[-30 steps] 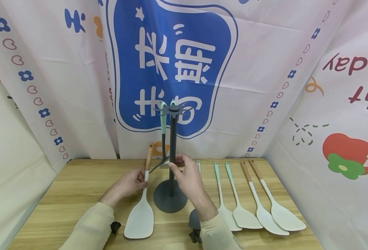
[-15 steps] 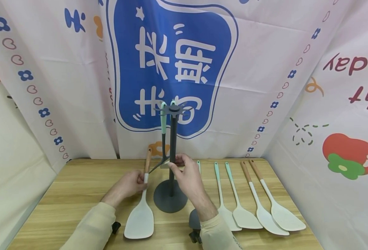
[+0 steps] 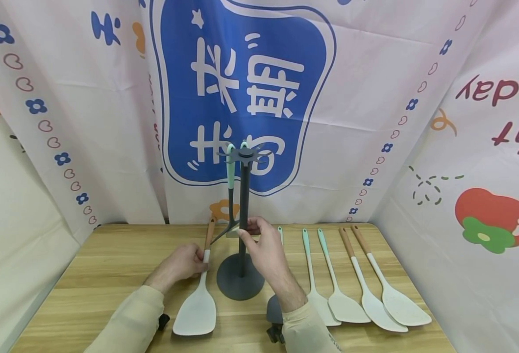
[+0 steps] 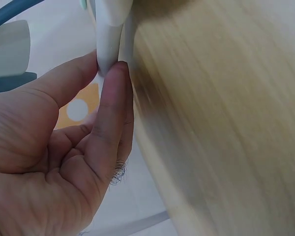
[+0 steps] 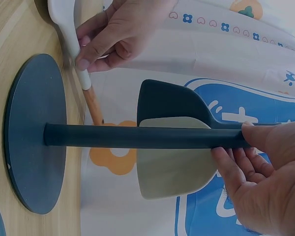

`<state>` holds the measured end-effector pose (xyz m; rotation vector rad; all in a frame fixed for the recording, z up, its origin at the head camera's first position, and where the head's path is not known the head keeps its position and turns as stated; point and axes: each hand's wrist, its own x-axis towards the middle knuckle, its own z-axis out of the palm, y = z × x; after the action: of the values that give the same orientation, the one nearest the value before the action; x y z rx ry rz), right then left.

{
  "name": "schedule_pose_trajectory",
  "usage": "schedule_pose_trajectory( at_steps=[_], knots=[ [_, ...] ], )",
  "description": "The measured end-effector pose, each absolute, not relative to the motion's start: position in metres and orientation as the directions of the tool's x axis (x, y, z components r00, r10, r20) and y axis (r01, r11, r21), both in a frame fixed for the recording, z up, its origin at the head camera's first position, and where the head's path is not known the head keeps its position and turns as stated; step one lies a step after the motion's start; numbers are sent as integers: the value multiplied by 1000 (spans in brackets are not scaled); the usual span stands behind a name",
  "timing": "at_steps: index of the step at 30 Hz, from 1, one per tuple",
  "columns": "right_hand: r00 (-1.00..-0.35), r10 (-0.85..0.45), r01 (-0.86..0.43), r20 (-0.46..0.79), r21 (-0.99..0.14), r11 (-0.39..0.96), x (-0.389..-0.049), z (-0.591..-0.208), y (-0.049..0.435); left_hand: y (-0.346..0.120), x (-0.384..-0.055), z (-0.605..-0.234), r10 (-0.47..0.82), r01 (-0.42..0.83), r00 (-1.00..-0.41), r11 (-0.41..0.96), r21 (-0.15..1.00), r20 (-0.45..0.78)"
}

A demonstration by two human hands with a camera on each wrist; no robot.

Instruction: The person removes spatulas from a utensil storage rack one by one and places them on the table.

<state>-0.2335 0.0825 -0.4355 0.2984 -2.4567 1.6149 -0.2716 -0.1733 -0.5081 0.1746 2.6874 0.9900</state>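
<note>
A white spatula [image 3: 195, 314] with a wooden handle lies left of the rack, its blade toward the person. My left hand [image 3: 183, 264] pinches its white neck between thumb and fingers, as the left wrist view shows close up. The dark utensil rack [image 3: 244, 196] stands upright on a round base. My right hand [image 3: 265, 250] holds the rack's pole, thumb on one side and fingers on the other. From the rack hang a dark spatula [image 5: 169, 101] with a mint handle and a pale spatula [image 5: 172, 172], partly hidden behind the pole.
Right of the rack, several pale spatulas [image 3: 347, 309] with mint or wooden handles lie in a row. A dark blade [image 3: 274, 310] shows beside the right forearm. A printed cloth [image 3: 356, 122] hangs behind the wooden table [image 3: 109, 260].
The wooden handle's tip has come down toward the table, and the white blade has shifted slightly left. My left hand has dropped a little with it. The right hand stays on the pole.
</note>
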Motion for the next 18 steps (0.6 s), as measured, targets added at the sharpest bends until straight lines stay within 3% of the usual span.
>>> schedule_pose_trajectory(
  at_steps=[18],
  knots=[
    [-964, -66, -262, 257, -882, 392, -234, -435, 82, -174, -267, -501, 216, 34, -950, 787, 616, -224]
  ],
)
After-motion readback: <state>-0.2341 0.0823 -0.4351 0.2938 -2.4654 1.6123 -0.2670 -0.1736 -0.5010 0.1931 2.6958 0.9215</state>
